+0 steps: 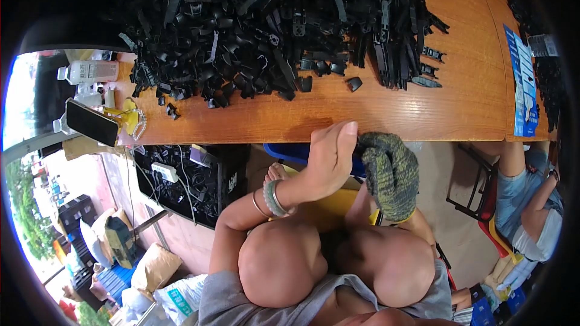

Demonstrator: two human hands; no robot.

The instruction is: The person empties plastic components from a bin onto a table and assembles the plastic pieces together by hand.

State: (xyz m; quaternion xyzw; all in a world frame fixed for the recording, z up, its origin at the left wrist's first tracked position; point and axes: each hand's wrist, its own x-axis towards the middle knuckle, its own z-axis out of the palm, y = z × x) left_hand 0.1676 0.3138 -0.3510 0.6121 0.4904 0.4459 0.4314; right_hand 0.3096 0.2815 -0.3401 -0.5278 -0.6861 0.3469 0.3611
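My left hand (331, 160) is bare and held at the near edge of the wooden table (435, 115), with a bangle on the wrist. Its thumb points up and its fingers fold inward, so whatever they hold is hidden. Close beside it is my right hand (389, 175) in a grey-green knitted glove, fingers curled toward the left hand. Nothing can be made out between the two hands. Beyond them, a large heap of black plastic parts (241, 48) covers the far side of the table. One small black piece (354, 84) lies at the heap's near edge.
A phone (92, 122) leans on a yellow stand (129, 116) at the left, near a plastic bottle (90, 72). Below is a black crate (223, 187) with a power strip (164, 172). A blue packet (521, 84) lies right; another person (531, 205) sits beyond.
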